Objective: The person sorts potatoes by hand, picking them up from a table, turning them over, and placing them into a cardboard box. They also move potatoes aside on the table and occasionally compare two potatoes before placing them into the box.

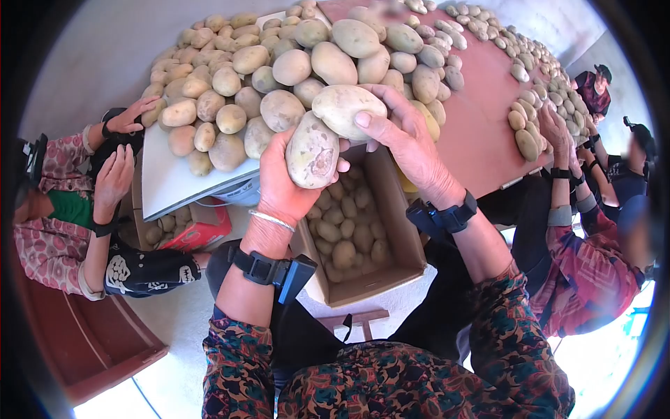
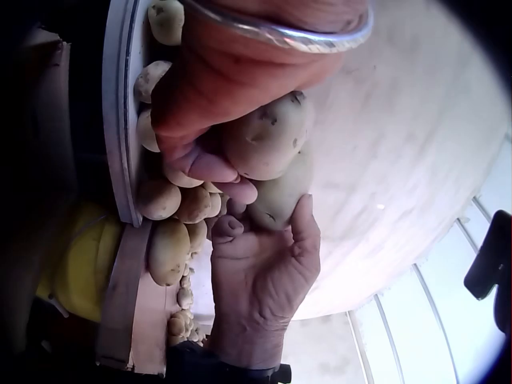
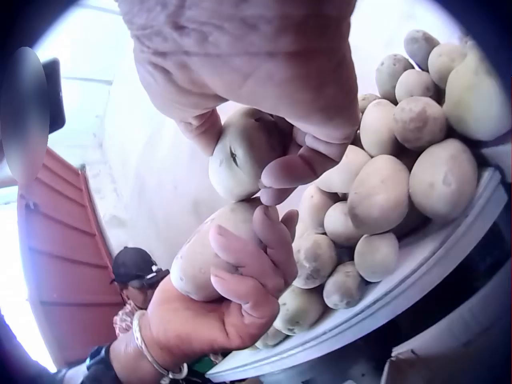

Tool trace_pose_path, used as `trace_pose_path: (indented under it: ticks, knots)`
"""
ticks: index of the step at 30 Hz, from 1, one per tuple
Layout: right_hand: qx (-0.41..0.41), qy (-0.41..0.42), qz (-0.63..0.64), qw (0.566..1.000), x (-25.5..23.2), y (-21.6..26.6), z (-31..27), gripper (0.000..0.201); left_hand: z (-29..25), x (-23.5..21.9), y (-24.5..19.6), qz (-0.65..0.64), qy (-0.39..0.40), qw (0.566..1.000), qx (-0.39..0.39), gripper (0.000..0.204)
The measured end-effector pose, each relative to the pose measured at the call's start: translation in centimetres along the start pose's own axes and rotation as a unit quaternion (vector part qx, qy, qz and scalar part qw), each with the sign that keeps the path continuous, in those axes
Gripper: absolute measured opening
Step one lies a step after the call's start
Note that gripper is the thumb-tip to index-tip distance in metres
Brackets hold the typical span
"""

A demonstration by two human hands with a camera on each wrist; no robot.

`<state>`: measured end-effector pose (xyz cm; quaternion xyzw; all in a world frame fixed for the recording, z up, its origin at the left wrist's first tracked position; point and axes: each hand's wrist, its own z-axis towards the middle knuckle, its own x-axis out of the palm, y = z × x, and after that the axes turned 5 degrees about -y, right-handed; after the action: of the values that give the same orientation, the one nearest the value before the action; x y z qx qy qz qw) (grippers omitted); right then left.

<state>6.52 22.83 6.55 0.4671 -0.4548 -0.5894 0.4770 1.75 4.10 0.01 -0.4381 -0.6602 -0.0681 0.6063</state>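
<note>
My left hand [image 1: 280, 183] grips a potato [image 1: 313, 150] with a rough brownish patch on its skin. In my right hand [image 1: 414, 146] is a second, smoother potato [image 1: 349, 110], held between thumb and fingers. The two potatoes overlap in the head view, in front of a large potato pile [image 1: 237, 91] on the table. From the right wrist view, the fingers of the left hand [image 3: 240, 276] curl round its potato [image 3: 210, 250], close below the right hand's potato [image 3: 244, 156]. Below both hands, a cardboard box [image 1: 401, 262] contains several potatoes.
The white table board [image 1: 174, 190] ends just behind the box, and a reddish tabletop [image 1: 481, 126] continues rightward with more potatoes. A person [image 1: 66, 209] sits at left beside another box [image 1: 209, 227]. Other people [image 1: 593, 258] work at right. A yellow container [image 2: 76, 256] shows under the edge.
</note>
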Motion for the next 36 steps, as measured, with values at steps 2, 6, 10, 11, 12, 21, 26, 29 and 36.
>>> trace_pose_path:
  ticks: [2, 6, 10, 11, 12, 21, 26, 29, 36]
  knots:
    - [-0.025, 0.003, 0.005, 1.0, -0.3, 0.1, -0.4, 0.057, 0.4, -0.6, 0.0, 0.0, 0.063, 0.998, -0.007, 0.046]
    - [0.04, 0.025, 0.005, 0.999, -2.2, -0.9, -1.1, 0.057, 0.2, 1.3, 0.8, 0.052, -0.038, 0.995, 0.07, 0.05]
    - [0.097, -0.005, 0.079, 0.992, -3.1, -2.8, -1.7, 0.063, 0.1, 1.9, 1.3, 0.102, 0.07, 0.991, 0.054, 0.065]
    - [0.104, -0.012, 0.113, 0.988, -3.4, -3.2, -1.9, 0.065, 0.1, 1.9, 1.4, 0.103, 0.07, 0.991, 0.05, 0.065]
    - [0.105, -0.016, 0.113, 0.988, -3.5, -3.4, -2.1, 0.065, 0.2, 1.9, 1.6, 0.156, 0.069, 0.982, 0.076, 0.069]
    - [0.119, -0.035, 0.107, 0.987, -4.2, -3.7, -3.2, 0.063, -0.3, 2.0, 0.7, 0.369, 0.006, 0.928, 0.046, 0.082]
    - [0.09, 0.011, -0.037, 0.995, -4.2, -2.7, -3.5, 0.055, -0.8, 2.5, 1.2, 0.54, -0.005, 0.842, 0.006, 0.075]
    - [0.092, 0.037, -0.084, 0.992, -4.5, -4.4, -3.4, 0.05, -0.5, 2.2, 1.9, 0.665, 0.029, 0.746, -0.011, 0.071]
    - [0.103, 0.204, -0.378, 0.897, -4.6, -4.7, -4.5, 0.048, 0.0, 1.3, 5.3, 0.827, 0.081, 0.548, -0.097, 0.058]
